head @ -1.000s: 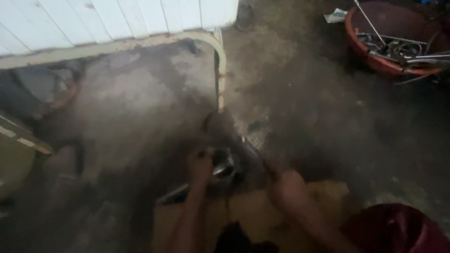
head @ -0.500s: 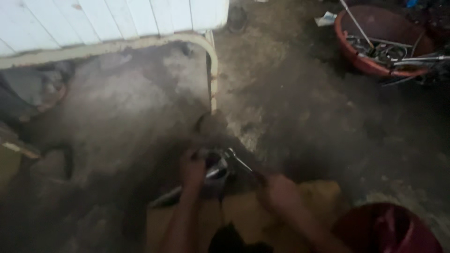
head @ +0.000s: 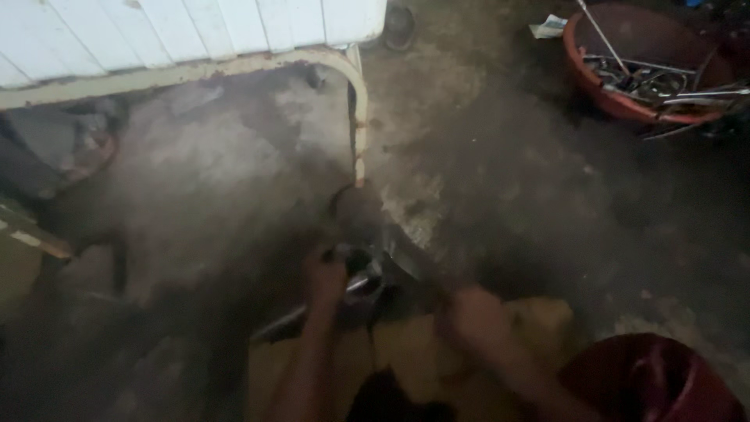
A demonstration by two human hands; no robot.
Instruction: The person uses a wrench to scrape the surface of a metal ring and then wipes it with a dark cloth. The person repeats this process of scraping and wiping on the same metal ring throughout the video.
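Two bare forearms come up from the near edge of the head view, both uncovered to the wrist, with no sleeve, glove, watch or ring to be made out in the dim, blurred picture. The left hand (head: 326,275) is smaller in the picture and farther off; the right hand (head: 475,319) is nearer and smeared by blur. Fingers cannot be told apart on either hand.

White striped panel (head: 187,27) at 11 o'clock, cream tube frame (head: 358,101) with rust-brown spots, orange-red basin (head: 625,101) of grey metal rods at 1 o'clock, dark red bucket (head: 648,383) at 5 o'clock, tan cardboard (head: 414,352) at 6 o'clock, brown-grey dirty floor (head: 508,195).
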